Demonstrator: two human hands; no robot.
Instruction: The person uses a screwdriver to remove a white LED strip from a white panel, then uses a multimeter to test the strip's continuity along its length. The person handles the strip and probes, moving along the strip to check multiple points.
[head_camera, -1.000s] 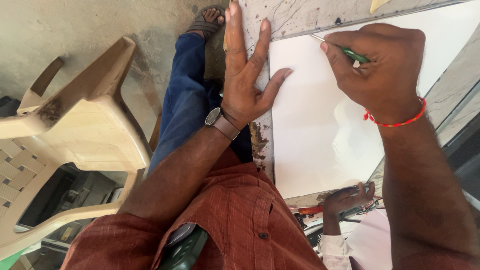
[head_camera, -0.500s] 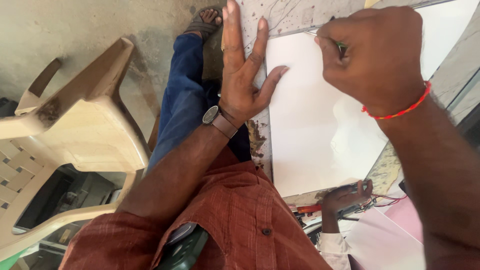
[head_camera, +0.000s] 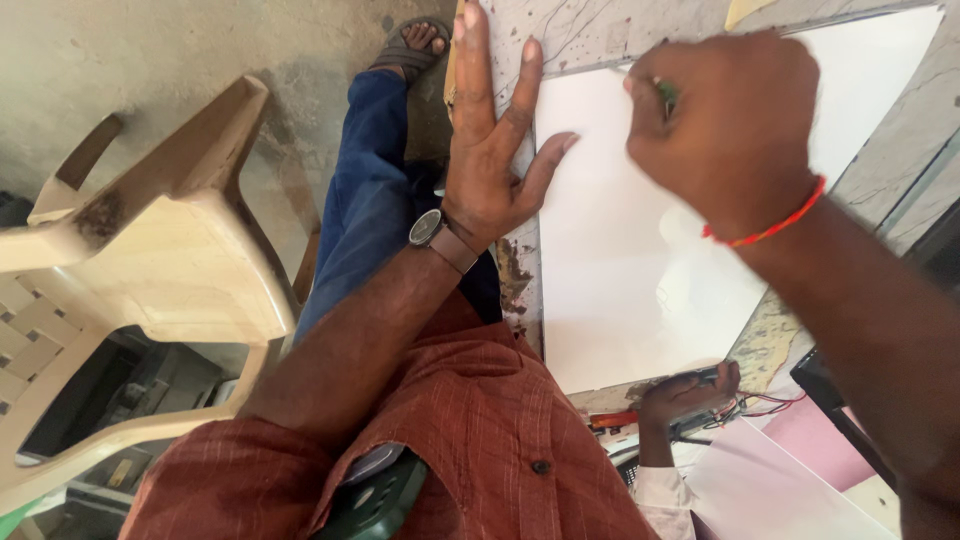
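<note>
Right hand (head_camera: 725, 140): closed in a fist around a thin green pen or marker (head_camera: 665, 92), only its upper end showing between thumb and fingers. Tip hidden by the hand, so I cannot tell whether it meets the surface. Red thread bracelet (head_camera: 765, 228) at the wrist. The hand sits over the far part of the white sheet (head_camera: 620, 290), near the sheet's far edge.

Left hand (head_camera: 490, 160): flat, fingers spread wide, gripping nothing. Palm and fingers rest on the worn, paint-flecked worktop (head_camera: 590, 35) along the sheet's left edge; the thumb lies across that edge onto the sheet, pinning it. Wristwatch (head_camera: 428, 228) on the wrist.

Sheet: large, white, lying flat on the worktop and covering most of it. Every part in view is blank; no line or mark can be made out. Judged from that, marking is at its very start or barely begun, and nearly the whole sheet is left. What lies under the right hand is hidden.

Outward: the person's blue trouser leg (head_camera: 365, 210) and a sandalled foot (head_camera: 410, 45) on the concrete floor. Beige plastic chair (head_camera: 170, 270) to the left. At the near edge of the worktop, another person's hand (head_camera: 685, 392) rests by red and dark wires (head_camera: 750, 408). Pinkish board (head_camera: 820, 450) beyond that.
</note>
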